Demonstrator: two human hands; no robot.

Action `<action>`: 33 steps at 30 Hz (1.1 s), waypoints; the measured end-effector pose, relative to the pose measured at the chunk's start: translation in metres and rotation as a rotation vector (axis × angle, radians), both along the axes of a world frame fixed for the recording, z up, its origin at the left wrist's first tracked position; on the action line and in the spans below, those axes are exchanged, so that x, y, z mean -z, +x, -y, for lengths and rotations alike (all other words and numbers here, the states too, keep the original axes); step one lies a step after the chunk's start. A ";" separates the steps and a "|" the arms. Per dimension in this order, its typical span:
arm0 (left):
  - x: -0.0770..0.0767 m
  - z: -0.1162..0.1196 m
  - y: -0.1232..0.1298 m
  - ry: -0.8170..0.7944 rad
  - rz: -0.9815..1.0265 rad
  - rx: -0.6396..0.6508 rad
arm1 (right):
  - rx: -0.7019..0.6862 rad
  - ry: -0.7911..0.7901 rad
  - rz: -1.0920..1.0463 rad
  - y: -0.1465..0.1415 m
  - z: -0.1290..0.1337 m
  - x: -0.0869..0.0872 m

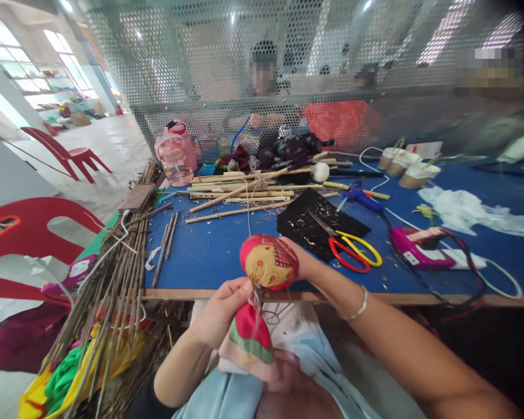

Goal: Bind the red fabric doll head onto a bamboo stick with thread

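A stuffed cloth ball (268, 262), patterned in red and mustard, is in front of me at the table's front edge. A gathered cloth tail (251, 334) in red, green and pale pink hangs from its tied neck. Grey string (255, 299) loops around that neck. My left hand (229, 302) is closed there, thumb and fingers pinching the neck and string. From the right, my right hand (300, 260) grips the ball; its fingers are mostly hidden behind it. A thin string (248, 221) runs from the ball toward the sticks on the table.
Scissors (351, 247) with red and yellow handles lie on black cloth (314, 212). Behind them are bamboo sticks (240, 192), a blue glue gun (362, 198) and a pink bottle (176, 160). Long twigs (113, 262) lean at the left; a mesh screen (209, 70) stands behind.
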State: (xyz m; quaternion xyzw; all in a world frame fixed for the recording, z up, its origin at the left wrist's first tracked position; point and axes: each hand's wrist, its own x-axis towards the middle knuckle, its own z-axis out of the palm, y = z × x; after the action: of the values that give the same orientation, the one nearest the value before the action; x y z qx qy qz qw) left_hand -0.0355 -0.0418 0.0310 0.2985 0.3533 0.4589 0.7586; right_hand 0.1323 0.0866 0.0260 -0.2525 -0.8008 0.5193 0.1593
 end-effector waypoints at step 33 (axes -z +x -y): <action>-0.026 -0.001 -0.016 -0.028 -0.016 -0.199 | 0.633 0.109 -0.109 0.005 0.047 0.003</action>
State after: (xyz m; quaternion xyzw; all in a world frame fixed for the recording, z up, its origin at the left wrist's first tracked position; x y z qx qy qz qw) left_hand -0.0512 -0.0411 0.0570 0.2550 0.3937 0.5245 0.7105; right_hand 0.1373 0.0392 0.0229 -0.4520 -0.6992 0.4132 0.3688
